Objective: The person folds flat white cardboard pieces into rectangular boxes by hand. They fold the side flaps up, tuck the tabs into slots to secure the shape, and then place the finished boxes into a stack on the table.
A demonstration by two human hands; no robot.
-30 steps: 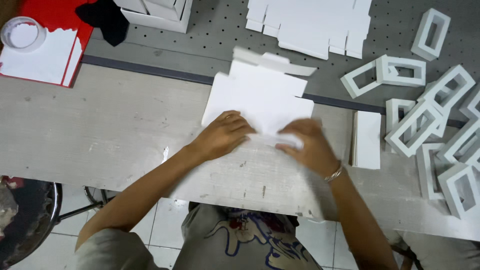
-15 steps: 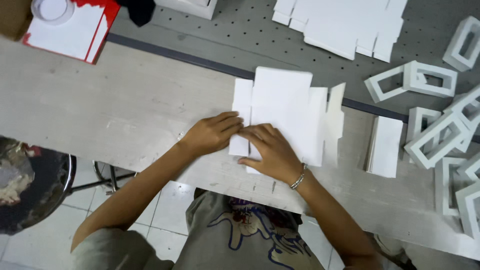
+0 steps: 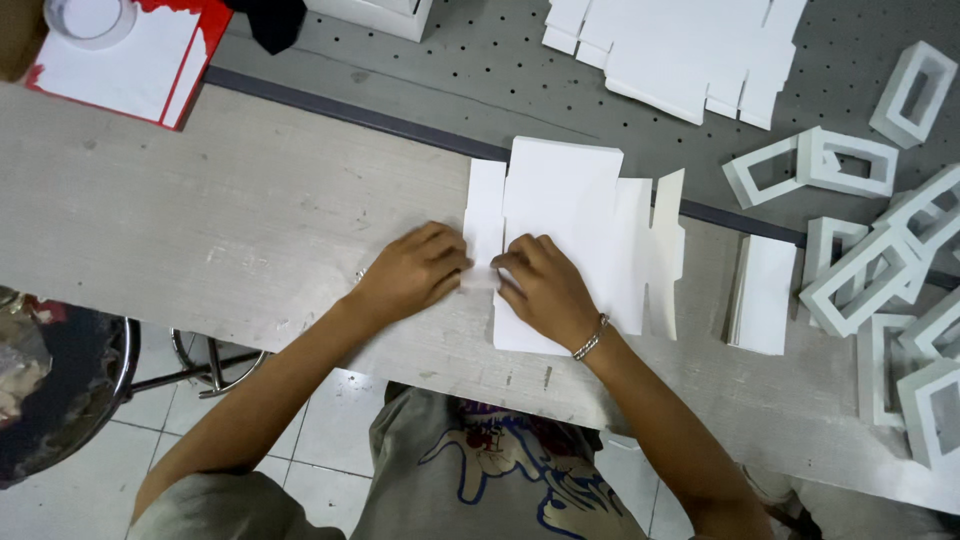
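Observation:
A flat white die-cut cardboard blank (image 3: 580, 225) with flaps lies on the pale wooden bench (image 3: 220, 220). My left hand (image 3: 412, 270) presses its fingertips on the blank's left flap near the lower edge. My right hand (image 3: 545, 290), a bracelet on its wrist, lies palm down on the blank's lower left part, with fingertips meeting those of the left hand. Both hands hold the card flat against the bench; neither lifts it.
A stack of flat white blanks (image 3: 690, 50) lies on the grey perforated surface behind. Several folded white open-frame boxes (image 3: 870, 260) crowd the right side, next to a small pile of white cards (image 3: 765, 295). A red and white folder with a tape roll (image 3: 95, 15) sits far left. A stool (image 3: 60, 380) stands below left.
The blank has been turned and flattened on the bench; both hands slid to its left edge and now press there with fingertips together.

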